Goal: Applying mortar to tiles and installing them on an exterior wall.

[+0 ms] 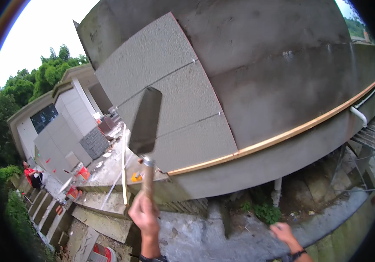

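My left hand is closed around the wooden handle of a trowel, its long metal blade pointing upward. In the view the blade overlaps grey textured wall tiles, set one above another with small clips in the joints. Whether the blade touches them I cannot tell. A wooden batten runs along the wall under the lowest tile's edge. Lower right, away from the wall, my right hand has its fingers curled in, and nothing shows in it.
Bare grey wall continues right of the tiles. Below lies a concrete ledge with a white pipe. Left are a long strip, red buckets, steps and a person in red. A bucket stands near the bottom.
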Tool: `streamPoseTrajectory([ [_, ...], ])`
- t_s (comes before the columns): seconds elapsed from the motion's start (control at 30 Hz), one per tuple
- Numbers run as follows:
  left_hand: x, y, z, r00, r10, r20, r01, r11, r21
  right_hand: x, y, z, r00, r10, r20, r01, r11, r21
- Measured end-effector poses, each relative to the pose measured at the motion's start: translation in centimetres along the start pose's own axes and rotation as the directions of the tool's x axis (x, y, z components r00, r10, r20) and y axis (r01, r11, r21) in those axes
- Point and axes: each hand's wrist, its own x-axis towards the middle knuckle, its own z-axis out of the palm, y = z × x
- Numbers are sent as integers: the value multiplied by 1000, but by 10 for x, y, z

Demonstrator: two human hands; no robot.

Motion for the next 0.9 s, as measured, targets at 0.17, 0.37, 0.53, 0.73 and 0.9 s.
streamPoseTrajectory([
  [0.17,-119,-43,42,977,-192,94,206,963,-175,32,-220,122,778,-476,410,238,827,509],
  [0.37,-179,-54,109,923,-267,277,338,907,-252,31,-278,139,788,-523,325,41,571,820],
  [0.53,-204,-96,106,670,-306,676,-3,910,414,113,-245,73,905,-408,123,264,764,589],
  [0.73,-362,-236,-86,482,-828,285,184,414,891,242,-176,7,739,-612,-282,595,789,-153],
  [0.9,-471,-187,-226,224,-973,55,264,115,958,302,-112,-3,691,-654,-307,555,752,-355],
])
